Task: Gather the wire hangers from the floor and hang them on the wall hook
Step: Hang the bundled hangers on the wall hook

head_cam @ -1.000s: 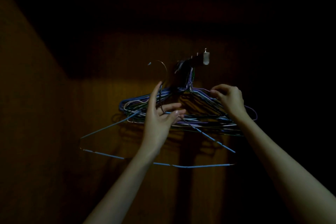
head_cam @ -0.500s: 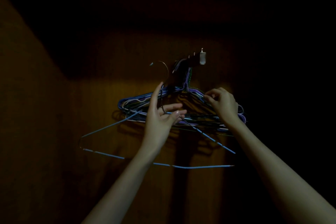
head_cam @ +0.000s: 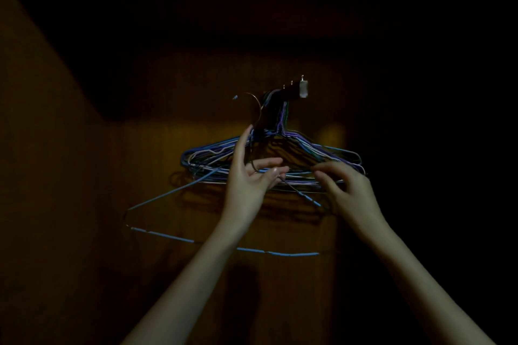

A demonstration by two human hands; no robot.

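Two bare hands reach up toward a dim wooden wall [head_cam: 280,232], and the light is poor enough that much of the scene falls into black.

One wall hook [head_cam: 291,91] juts out from the wall, with three small pegs visible along its top and a pale end cap. On it hangs one thick bundle of wire hangers [head_cam: 302,157], their necks bunched together just below the hook (blue, purple, white and greenish wires can be picked out, but the strands overlap too much to count them).

One more hanger, the loose blue hanger [head_cam: 173,237], is apart from the bundle and sits lower and further left, tilted. Its curved top [head_cam: 252,101] rises just left of the wall hook and is not on it. Its blue coating is broken into patches, with bare dark wire between.

The left hand [head_cam: 249,179] holds this loose blue hanger near its neck, fingers loosely curled around the wire and the forefinger pointing up.

The right hand [head_cam: 344,185] is at the lower right part of the bundle, fingers bent in a narrow pinch; whether it actually grips a wire cannot be told.
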